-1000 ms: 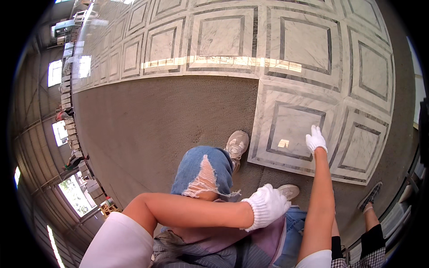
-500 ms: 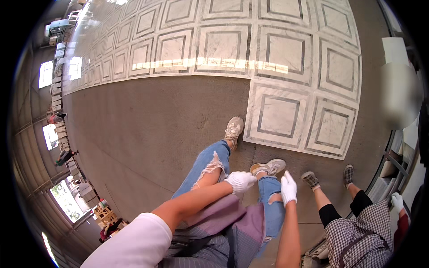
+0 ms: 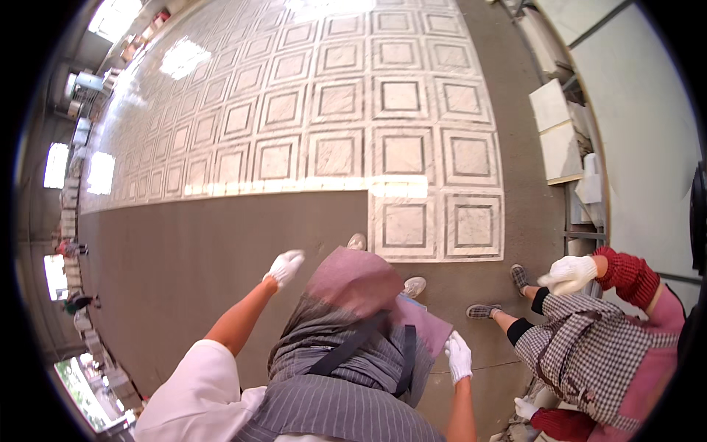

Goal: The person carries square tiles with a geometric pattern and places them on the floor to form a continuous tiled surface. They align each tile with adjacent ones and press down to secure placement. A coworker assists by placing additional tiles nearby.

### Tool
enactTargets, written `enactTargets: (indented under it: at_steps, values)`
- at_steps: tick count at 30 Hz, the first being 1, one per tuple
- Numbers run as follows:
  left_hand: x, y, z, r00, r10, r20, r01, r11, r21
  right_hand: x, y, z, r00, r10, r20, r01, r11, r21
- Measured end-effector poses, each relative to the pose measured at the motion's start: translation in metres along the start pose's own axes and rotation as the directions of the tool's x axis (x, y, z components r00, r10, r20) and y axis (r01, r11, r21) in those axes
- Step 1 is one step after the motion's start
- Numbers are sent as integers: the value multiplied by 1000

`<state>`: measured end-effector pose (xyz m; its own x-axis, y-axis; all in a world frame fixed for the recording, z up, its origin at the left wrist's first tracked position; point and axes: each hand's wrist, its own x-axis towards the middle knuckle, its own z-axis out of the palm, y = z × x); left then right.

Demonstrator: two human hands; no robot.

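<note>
Over the knees, cloth: maroon cloth [image 3: 353, 280], draped, lower corner hanging.
Handling: likely soft, light, limp; best taken at that corner.
Right hand [image 3: 459, 355]: gloved, just beside the cloth's corner, fingers together, empty.
Left hand [image 3: 285, 267]: gloved, left of the cloth, loosely curled, empty.
Co-worker's glove [image 3: 568, 272]: right of the cloth, well apart.

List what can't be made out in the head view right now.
- Wearer's legs and feet: mostly hidden behind the striped apron; only shoe tips show.
- Right hand: palm turned away, grip unclear.
- Co-worker's lower glove: cut off near the bottom edge.
- Stacked slabs: bent by the fisheye rim, count unclear.
</note>
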<state>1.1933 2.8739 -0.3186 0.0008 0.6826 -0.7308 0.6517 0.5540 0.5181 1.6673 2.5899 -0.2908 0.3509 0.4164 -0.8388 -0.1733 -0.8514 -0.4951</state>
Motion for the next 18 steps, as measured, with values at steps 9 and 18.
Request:
enactTargets:
  at_steps: [9, 18]
  values:
    - [107, -77, -52, 650, -246, 719, -309, 779, 546, -152, 119, 62, 911, 245, -331, -10, 817, 576]
    - [245, 223, -114, 865, 254, 432, -280, 960, -3, -222, 138, 418, 836, 542, -86, -316, 604, 732]
